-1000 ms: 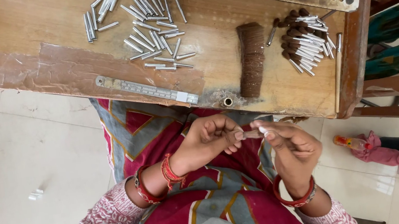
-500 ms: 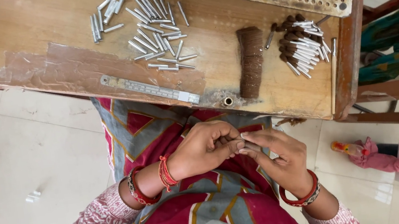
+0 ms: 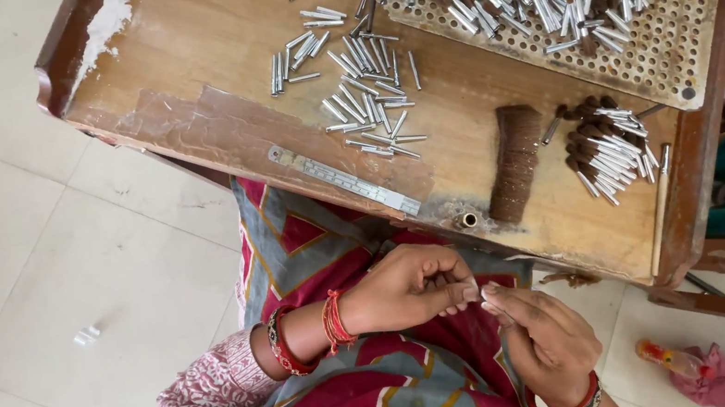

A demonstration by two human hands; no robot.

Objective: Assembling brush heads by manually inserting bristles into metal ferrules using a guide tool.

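Small piece, too hidden to identify, being pinched between fingertips of left hand [image 3: 411, 286] and right hand [image 3: 544, 343], low centre of frame, over lap, below wooden tray [image 3: 214, 139]; both hands being held narrow; likely risk: piece being dropped onto lap or white floor [image 3: 35, 265] if pinch slackens; silver tubes [image 3: 362, 92] lying loose, upper centre.

She wears red bangles and thread on the left hand [image 3: 406, 286], a beaded bangle on the right hand [image 3: 544, 338], pink patterned sleeves.
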